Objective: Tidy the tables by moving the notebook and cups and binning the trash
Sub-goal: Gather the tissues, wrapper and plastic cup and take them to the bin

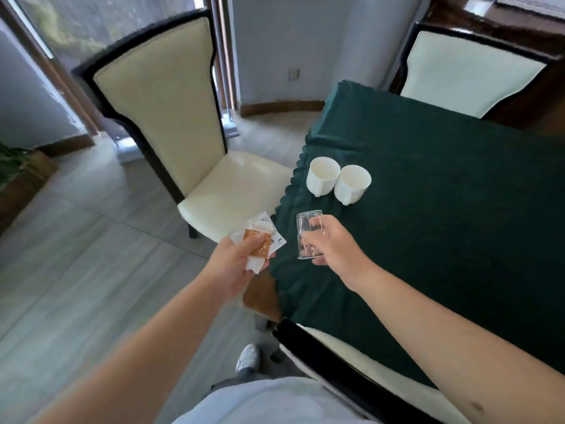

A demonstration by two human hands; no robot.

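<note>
1. Gathering is the step in hand: the right hand [331, 240] grips a clear glass cup [308, 234] just above the green tablecloth [443, 209], near the table's left edge, while the left hand [241, 261] carries the trash.

2. The right hand's fingers wrap the glass from its right side, thumb low near the wider rim. The glass appears to be upside down, its narrower base uppermost; whether the rim touches the cloth I cannot tell.

3. The left hand is closed around crumpled wrappers [261, 241], white and orange, held off the table's left edge over the floor. Thumb on top, fingers curled beneath.

4. Two white cups [337, 180] stand touching each other on the cloth, close to the left edge and further from the person than the glass. Both look empty, with small handles turned toward the camera.

5. Both forearms reach forward from the body, the right one angled over the table, the left one beside it.

6. No notebook and no bin are in view, so the wrappers' destination is unseen.

7. Next, in my judgement, the glass needs setting beside the white cups or carrying off with them. It is smooth and breakable, so a steady grip matters. One hand is full of trash, which limits how many cups can go at once.
</note>
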